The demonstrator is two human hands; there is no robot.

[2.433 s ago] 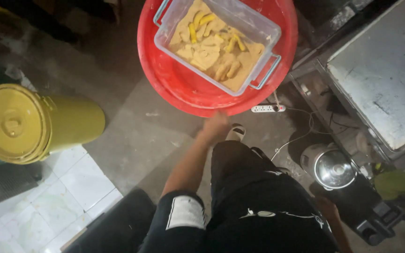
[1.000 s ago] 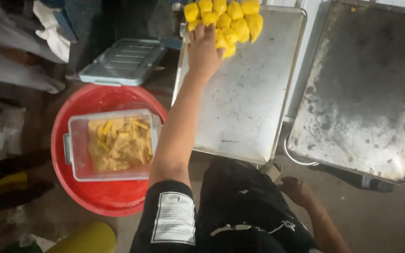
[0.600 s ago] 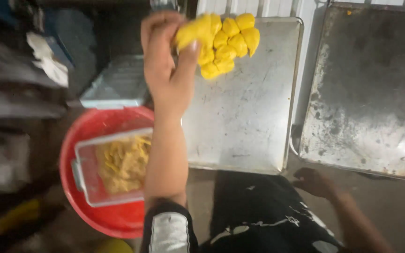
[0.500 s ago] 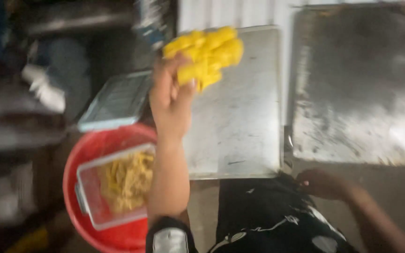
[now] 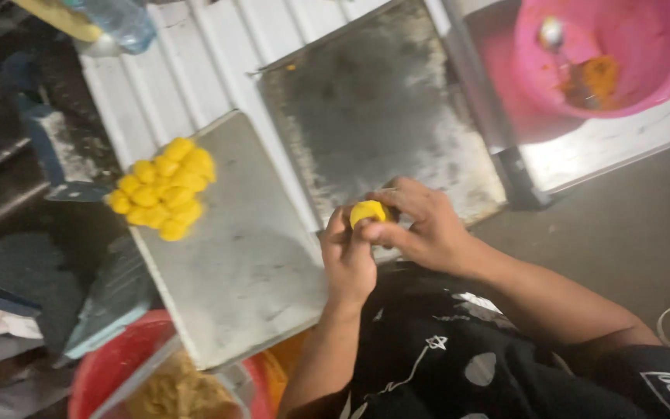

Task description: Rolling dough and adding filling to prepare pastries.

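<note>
At the near left edge a red tub (image 5: 118, 365) shows part of a clear box of yellow dough. Above the lap, the left hand (image 5: 348, 260) and right hand (image 5: 420, 225) both close their grip on one yellow dough ball (image 5: 367, 211). Left of them a metal tray (image 5: 234, 256) lies mostly bare, with a cluster of yellow balls (image 5: 163, 188) at its far left corner. A second tray (image 5: 378, 109) lies beyond, a pink bowl (image 5: 606, 54) far right.

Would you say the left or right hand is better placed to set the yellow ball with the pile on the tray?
Left hand: it sits on the pile's side, likely needing no cross-body reach.
</note>
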